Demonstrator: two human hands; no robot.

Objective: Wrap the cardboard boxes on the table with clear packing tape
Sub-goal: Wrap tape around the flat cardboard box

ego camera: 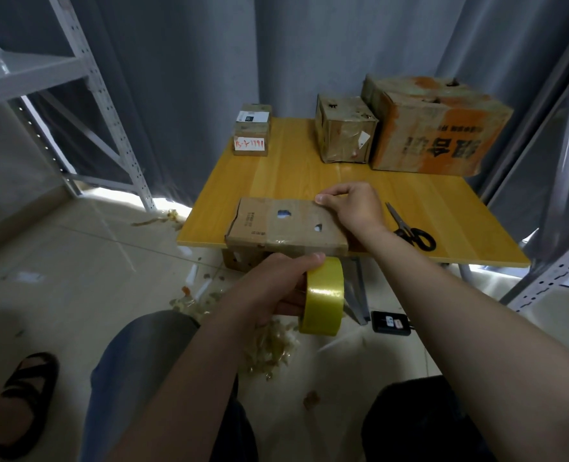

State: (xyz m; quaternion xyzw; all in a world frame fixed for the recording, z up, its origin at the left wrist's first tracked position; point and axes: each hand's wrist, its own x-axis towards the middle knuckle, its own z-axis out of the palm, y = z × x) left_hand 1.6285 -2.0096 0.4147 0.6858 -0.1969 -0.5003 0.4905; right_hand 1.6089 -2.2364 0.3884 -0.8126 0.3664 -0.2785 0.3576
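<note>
One label point(249, 144) reads "1791"; left hand point(276, 290) holds tape point(324, 296).

Five boxes point(286, 225), one roll point(323, 296), one scissors point(410, 230)

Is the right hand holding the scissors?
No, the scissors lie on the table beside the right wrist, while the right hand grips the cardboard box's far edge.
</note>
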